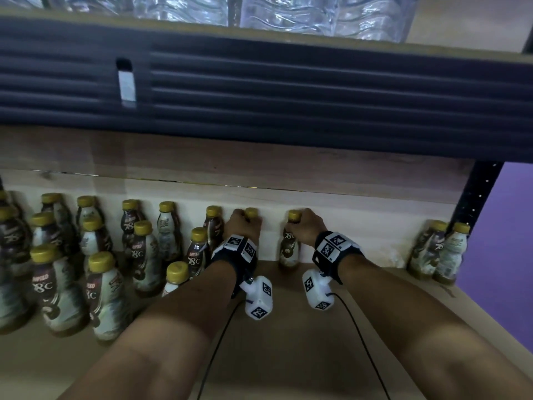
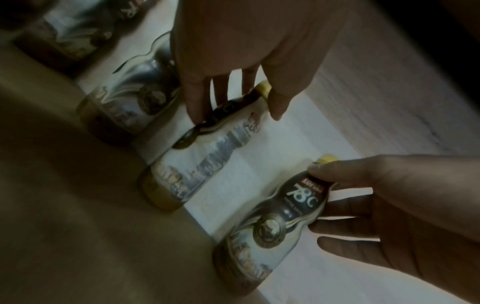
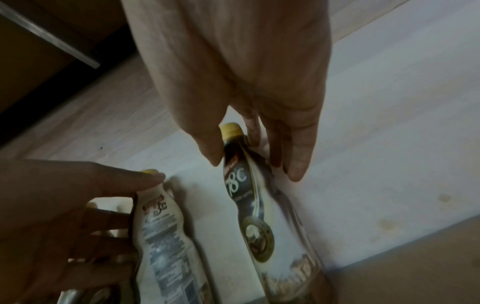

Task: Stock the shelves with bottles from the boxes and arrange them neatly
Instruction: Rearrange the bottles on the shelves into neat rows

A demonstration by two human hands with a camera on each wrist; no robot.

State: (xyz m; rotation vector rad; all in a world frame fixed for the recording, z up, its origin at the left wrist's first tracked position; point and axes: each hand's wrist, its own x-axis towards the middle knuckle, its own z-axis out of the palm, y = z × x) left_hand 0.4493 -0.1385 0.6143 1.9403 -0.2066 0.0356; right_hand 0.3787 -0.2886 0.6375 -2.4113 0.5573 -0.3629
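Head view: both forearms reach into the lower shelf (image 1: 288, 327). Left hand (image 1: 243, 226) grasps the neck of a coffee bottle (image 1: 251, 212) at the back wall; only its gold cap shows here, the body hidden behind the hand. Right hand (image 1: 308, 226) grasps the neck of a second coffee bottle (image 1: 289, 246), upright on the shelf board, apart from the first.

Left wrist view: adds the first bottle's body (image 2: 200, 152), label side with fine print facing the camera, base on the shelf. Fingers (image 2: 197, 98) and thumb curl round its neck below the cap. The right hand (image 2: 389, 209) appears at lower right, thumb over the cap of its bottle (image 2: 283, 218), "78°C" logo legible.

Right wrist view: thumb and fingers (image 3: 298, 152) close round the second bottle's neck (image 3: 262, 205). Left hand (image 3: 64, 216) at lower left on its bottle.

Only the head view shows the stocked bottle rows (image 1: 95, 255) at left, two bottles (image 1: 438, 252) at the far right corner, and wrapped clear bottles (image 1: 288, 13) on the shelf above
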